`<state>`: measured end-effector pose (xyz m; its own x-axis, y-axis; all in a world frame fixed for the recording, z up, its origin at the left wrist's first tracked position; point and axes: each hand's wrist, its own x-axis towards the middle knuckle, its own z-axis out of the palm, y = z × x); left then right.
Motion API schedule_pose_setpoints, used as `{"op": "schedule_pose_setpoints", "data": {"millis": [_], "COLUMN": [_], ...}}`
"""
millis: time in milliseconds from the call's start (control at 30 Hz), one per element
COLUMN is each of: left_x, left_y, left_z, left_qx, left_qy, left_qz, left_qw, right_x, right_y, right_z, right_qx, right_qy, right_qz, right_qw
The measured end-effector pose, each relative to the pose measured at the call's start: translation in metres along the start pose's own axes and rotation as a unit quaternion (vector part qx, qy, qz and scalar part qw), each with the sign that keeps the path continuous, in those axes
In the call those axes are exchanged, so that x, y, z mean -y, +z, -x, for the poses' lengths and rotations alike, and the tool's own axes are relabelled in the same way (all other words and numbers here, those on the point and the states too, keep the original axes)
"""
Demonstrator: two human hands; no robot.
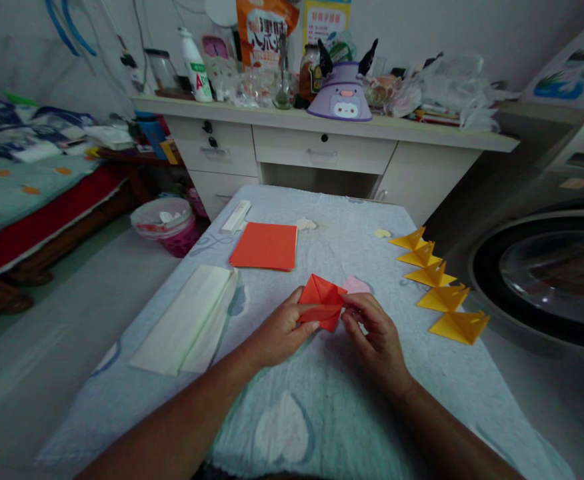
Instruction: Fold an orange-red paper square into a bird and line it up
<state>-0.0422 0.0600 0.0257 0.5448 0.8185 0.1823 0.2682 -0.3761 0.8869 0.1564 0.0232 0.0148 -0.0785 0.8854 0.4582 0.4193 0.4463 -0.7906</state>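
Note:
A partly folded sheet of red-orange origami paper [323,293] is held between both hands above the cloth-covered table. My left hand [285,328] grips its left side, with the index finger lying across the paper and the thumb below. At the right edge of the paper, my right hand [375,333] pinches a corner between thumb and fingers. A stack of square orange-red paper [265,247] lies flat just beyond my left hand. Along the table's right side stand several folded yellow paper pieces [459,327] in a row.
A pale folded paper sheet [187,320] and a small white box [237,217] lie at the left of the table [279,427]. Behind stands a white cabinet [322,143] bearing a purple visor [341,93] and bottles. A washing machine [547,233] is at right, a lined bin [165,223] at left.

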Motion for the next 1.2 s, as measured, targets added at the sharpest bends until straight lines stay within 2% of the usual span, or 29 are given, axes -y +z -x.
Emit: {"op": "schedule_pose_setpoints", "data": {"millis": [200, 267, 400, 600, 733, 1033, 1100, 1200], "left_x": [0.0027, 0.0032, 0.0025, 0.0045, 0.0071, 0.0006, 0.0002, 0.0017], "left_y": [0.0006, 0.0007, 0.0004, 0.0012, 0.0002, 0.0001, 0.0000, -0.0010], "left_z": [-0.0008, -0.0006, -0.0014, -0.0034, -0.0026, 0.0002, 0.0000, -0.0003], "left_qx": [0.015, 0.014, 0.025, 0.004, 0.016, 0.008, 0.003, -0.007], "left_qy": [0.015, 0.007, 0.010, 0.010, 0.016, 0.010, 0.017, 0.033], "left_qz": [0.070, 0.076, 0.096, 0.141, 0.127, 0.059, 0.053, 0.044], "left_qw": [0.997, 0.997, 0.995, 0.990, 0.992, 0.998, 0.998, 0.998], "right_x": [0.0030, 0.0021, -0.0010, -0.0032, -0.0038, 0.0032, 0.0037, 0.0003], "right_y": [0.0009, 0.0025, 0.0053, 0.0044, 0.0042, 0.0011, 0.0011, 0.0021], "right_z": [-0.0003, 0.0017, 0.0053, 0.0044, 0.0039, 0.0002, 0.0004, 0.0037], "right_qx": [0.012, 0.004, -0.053, -0.035, -0.040, 0.010, 0.018, -0.002], "right_qy": [-0.012, 0.008, 0.069, 0.068, 0.060, -0.004, -0.003, 0.022], "right_qz": [-0.004, -0.021, -0.075, -0.056, -0.049, 0.002, 0.001, -0.043], "right_qw": [1.000, 1.000, 0.993, 0.995, 0.996, 1.000, 1.000, 0.999]}}
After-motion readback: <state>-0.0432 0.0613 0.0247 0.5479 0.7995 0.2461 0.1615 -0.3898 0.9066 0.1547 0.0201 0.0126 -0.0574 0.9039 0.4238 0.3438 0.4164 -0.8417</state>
